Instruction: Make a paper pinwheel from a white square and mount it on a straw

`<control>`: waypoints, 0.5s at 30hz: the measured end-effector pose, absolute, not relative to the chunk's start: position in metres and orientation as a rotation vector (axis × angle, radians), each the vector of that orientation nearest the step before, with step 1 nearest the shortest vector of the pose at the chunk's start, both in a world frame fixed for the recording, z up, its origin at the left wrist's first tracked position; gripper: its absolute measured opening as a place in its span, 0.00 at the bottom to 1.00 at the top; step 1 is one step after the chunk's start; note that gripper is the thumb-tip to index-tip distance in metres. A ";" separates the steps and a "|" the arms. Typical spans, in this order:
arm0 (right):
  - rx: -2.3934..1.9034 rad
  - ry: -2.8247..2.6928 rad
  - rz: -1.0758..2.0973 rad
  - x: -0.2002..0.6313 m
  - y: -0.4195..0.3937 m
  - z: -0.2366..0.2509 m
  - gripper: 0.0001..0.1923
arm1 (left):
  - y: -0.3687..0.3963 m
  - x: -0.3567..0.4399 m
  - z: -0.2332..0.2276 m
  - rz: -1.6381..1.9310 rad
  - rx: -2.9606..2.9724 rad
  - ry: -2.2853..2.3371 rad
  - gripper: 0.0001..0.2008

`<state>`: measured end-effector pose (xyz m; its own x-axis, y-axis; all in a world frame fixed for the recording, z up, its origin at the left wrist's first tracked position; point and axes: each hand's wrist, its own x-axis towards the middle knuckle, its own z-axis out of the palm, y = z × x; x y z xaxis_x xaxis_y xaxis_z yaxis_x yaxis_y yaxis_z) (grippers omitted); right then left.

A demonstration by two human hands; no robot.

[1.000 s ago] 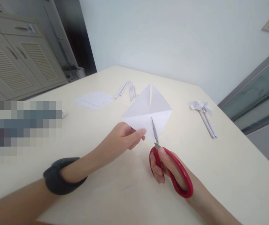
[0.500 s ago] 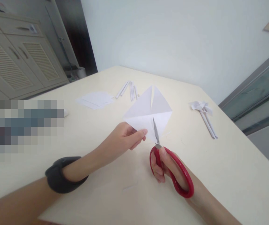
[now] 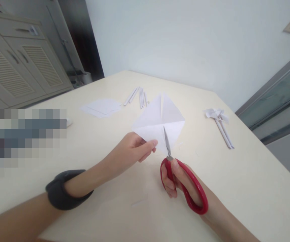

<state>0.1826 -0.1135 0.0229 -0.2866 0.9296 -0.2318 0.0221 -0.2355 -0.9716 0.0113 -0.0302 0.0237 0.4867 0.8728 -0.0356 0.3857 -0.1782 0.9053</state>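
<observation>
The left hand point(image 3: 132, 148) pinches the near-left edge of the creased square of white paper point(image 3: 157, 122) between thumb and fingertips, closed firmly on it, which keeps the sheet lifted off the table point(image 3: 248, 174) and taut enough for a blade to bite. The right hand point(image 3: 182, 185) is curled shut through the loops of the red scissors point(image 3: 182, 181), at about five o'clock from the paper's centre. The scissors' long axis runs from those handles up towards eleven or twelve o'clock, the blades nearly shut with their tip inside the sheet along a crease, pointing at the centre. The paper sits as a diamond, with a slit already showing in its far corner at twelve. Rolled paper sticks point(image 3: 139, 95) lie beyond, flat sheets point(image 3: 101, 107) at ten, a finished pinwheel point(image 3: 219, 121) at three.
</observation>
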 end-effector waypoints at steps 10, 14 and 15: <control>-1.222 -1.301 1.611 0.181 -0.114 0.024 0.21 | -0.031 0.011 0.023 0.605 1.775 1.057 0.26; -1.217 -1.320 1.598 0.182 -0.113 0.024 0.21 | -0.031 0.012 0.023 0.612 1.771 1.068 0.26; -1.216 -1.321 1.598 0.182 -0.113 0.024 0.21 | -0.031 0.012 0.023 0.610 1.768 1.069 0.26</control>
<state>0.1824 -0.1134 0.0242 -0.2947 0.9310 -0.2152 0.0362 -0.2142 -0.9761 0.0116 -0.0312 0.0234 0.4939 0.8679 -0.0533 0.3951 -0.1694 0.9029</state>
